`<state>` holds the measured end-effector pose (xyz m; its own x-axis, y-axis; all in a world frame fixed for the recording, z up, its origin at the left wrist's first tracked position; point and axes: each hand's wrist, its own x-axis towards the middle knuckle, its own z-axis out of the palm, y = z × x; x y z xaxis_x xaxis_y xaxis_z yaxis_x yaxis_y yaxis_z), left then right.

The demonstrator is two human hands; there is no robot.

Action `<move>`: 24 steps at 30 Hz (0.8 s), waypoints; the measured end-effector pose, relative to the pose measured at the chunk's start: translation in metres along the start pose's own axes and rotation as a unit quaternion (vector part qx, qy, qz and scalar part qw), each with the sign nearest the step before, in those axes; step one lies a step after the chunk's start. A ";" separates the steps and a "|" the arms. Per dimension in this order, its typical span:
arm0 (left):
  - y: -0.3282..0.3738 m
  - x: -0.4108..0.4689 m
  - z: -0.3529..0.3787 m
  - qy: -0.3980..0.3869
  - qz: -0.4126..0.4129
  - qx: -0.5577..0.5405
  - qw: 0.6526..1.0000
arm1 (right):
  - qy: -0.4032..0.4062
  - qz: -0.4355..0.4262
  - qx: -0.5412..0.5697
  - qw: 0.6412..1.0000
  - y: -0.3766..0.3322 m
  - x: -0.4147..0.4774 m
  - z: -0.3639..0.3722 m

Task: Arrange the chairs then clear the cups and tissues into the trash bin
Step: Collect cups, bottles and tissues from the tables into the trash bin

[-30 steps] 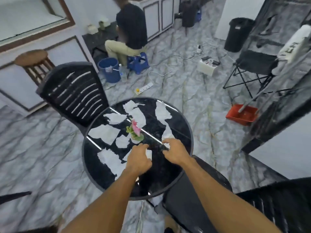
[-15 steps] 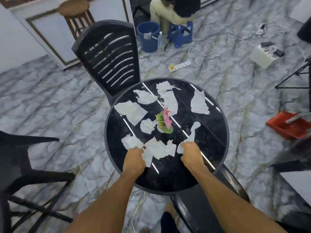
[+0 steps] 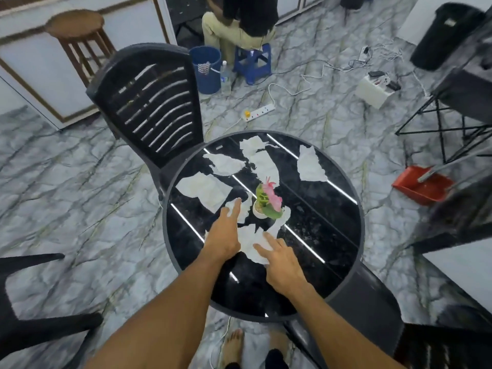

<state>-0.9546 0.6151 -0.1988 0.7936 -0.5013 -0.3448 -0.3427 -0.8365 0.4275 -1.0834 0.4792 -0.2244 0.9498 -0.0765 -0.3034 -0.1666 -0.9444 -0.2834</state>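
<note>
Several torn white tissues lie scattered on a round black table (image 3: 332, 265). My left hand (image 3: 225, 230) reaches forward with fingers spread, its fingertips on a small tissue (image 3: 243, 210) beside a little potted pink flower (image 3: 267, 202). My right hand (image 3: 279, 258) lies flat with fingers apart on a bunched tissue (image 3: 249, 242) near the table's front. Neither hand grips anything. A black slatted chair (image 3: 151, 102) stands behind the table at the left. A black trash bin (image 3: 442, 35) stands at the far right. No cups are in view.
A second black chair (image 3: 372, 315) sits at the table's front right, a third (image 3: 32, 315) at the lower left. A person sits on a blue stool (image 3: 253, 62) beside a blue bucket (image 3: 206, 69). A power strip (image 3: 259, 111), cables and a red dustpan (image 3: 420, 185) lie on the floor.
Both hands have opened from closed. My left hand has reached forward toward the flower pot, and the tissues near the front are pushed together. The camera has shifted.
</note>
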 end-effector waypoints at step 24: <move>0.173 -0.092 0.012 -0.093 0.217 -0.159 0.959 | 0.304 0.376 0.324 0.813 0.065 -0.177 -0.082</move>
<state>-1.0927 0.5133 -0.1031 0.4976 -0.8423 -0.2071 -0.4258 -0.4452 0.7877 -1.2404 0.4049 -0.1146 0.4376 -0.8843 -0.1629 -0.6787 -0.2060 -0.7049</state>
